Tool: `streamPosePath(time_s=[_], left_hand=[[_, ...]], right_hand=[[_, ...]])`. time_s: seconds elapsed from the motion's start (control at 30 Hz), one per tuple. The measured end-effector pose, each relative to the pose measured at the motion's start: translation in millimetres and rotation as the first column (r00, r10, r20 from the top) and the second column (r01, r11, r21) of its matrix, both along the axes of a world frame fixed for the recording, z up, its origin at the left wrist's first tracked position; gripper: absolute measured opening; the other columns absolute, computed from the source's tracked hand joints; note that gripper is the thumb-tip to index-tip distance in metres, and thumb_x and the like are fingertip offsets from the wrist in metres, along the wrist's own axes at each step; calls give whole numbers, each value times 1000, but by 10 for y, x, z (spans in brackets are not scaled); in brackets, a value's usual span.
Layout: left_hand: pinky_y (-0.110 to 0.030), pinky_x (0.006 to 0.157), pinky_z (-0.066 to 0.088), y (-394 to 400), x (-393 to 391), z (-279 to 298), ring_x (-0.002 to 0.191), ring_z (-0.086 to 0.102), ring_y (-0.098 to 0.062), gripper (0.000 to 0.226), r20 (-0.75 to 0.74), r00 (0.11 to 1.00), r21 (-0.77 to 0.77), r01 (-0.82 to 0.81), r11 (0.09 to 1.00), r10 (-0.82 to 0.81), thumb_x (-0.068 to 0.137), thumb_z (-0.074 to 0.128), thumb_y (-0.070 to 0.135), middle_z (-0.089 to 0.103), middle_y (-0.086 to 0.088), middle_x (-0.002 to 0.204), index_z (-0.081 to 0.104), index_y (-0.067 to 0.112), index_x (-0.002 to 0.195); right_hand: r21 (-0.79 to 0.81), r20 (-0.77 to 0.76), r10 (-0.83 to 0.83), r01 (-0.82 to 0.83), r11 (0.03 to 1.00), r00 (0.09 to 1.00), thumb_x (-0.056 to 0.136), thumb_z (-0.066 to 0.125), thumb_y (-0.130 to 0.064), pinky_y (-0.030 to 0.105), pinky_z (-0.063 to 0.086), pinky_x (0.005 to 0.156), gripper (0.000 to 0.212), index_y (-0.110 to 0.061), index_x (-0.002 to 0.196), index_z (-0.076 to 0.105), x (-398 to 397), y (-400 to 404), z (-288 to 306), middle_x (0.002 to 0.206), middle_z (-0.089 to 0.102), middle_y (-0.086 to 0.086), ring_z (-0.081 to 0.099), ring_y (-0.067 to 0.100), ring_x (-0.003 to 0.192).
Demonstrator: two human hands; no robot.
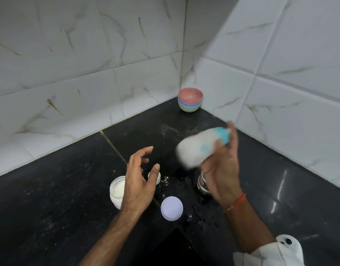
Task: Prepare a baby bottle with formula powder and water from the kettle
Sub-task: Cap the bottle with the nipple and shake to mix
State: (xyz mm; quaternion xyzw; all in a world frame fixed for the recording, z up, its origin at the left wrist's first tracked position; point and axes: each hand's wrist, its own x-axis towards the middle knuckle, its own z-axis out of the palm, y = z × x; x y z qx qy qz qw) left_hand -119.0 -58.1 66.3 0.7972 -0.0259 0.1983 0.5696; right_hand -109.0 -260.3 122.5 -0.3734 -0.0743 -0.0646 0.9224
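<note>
Black counter (69,189): blurred bottle (200,146) gripped in right hand (221,175), hiding steel vessel (202,186); left hand (140,181) relaxed.

Saw a glossy black tabletop (69,189) speckled with white powder, white wall tiles (59,54) with brownish-grey marble veining. Stacked bowls (190,99) went pink, blue, green. Baby bottle (200,146) looked milky white with a teal collar. Lilac lid (172,208), white powder in the jar (117,191), red wrist thread (239,201).
</note>
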Motion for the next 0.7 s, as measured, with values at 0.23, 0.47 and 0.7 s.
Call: streamPosePath(time_s=[0.23,0.47,0.7], left_hand=[[-50,91,57,-20,6,25,116,58,-13,79,1,1000,-24,22,999,-22,80,84,7,57,17,138,50,59,128],[-53,90,57,-8,-21,-31,115,60,-18,79,-1,1000,-22,23,1000,-23,85,76,-3,56,16,138,48,56,130],[-38,96,55,31,-69,-39,116,58,-10,57,-9,1000,-3,8,1000,-8,95,71,6,57,17,138,52,41,135]], right_hand=[[-413,125,206,-138,900,970,86,74,8,52,55,103,92,-51,147,39,-204,202,-62,132,65,20,64,33,124],[-393,139,165,-98,914,977,84,76,-2,59,53,102,90,-51,148,36,-201,153,26,136,62,23,60,35,129],[-150,75,75,-63,987,994,95,61,-5,57,55,97,81,-47,155,28,-200,108,-59,139,62,21,61,31,129]])
